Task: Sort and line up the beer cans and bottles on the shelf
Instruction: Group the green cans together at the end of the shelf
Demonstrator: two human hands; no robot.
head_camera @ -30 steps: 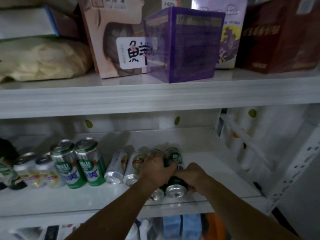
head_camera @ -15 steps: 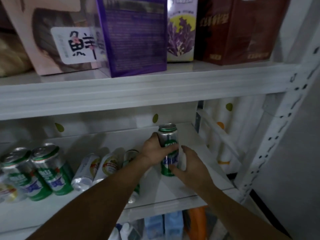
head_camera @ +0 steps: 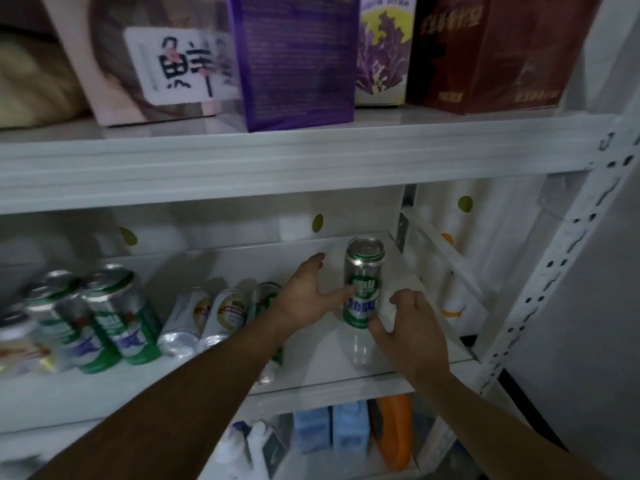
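Observation:
A green and silver beer can [head_camera: 363, 282] stands upright on the white shelf board [head_camera: 322, 362], toward its right end. My left hand [head_camera: 306, 296] is just left of it with fingers spread and the thumb touching the can's side. My right hand [head_camera: 407, 330] hovers at the can's lower right, fingers loosely curled, thumb near the base. Two more green cans [head_camera: 104, 317] stand upright at the left. Two pale cans [head_camera: 204, 318] lie on their sides mid-shelf. Another green can [head_camera: 266, 306] lies beside them, partly hidden by my left arm.
Blurred pale cans [head_camera: 14, 341] sit at the far left edge. The shelf above carries a purple box [head_camera: 294, 57], a pink box and a dark red box [head_camera: 491, 50]. A perforated white upright [head_camera: 540, 282] bounds the right. Blue cartons [head_camera: 329, 427] and an orange bottle stand below.
The green can went from lying on its side in both hands to standing upright near the shelf's right end. Both hands have loosened from it, and my view shifted right.

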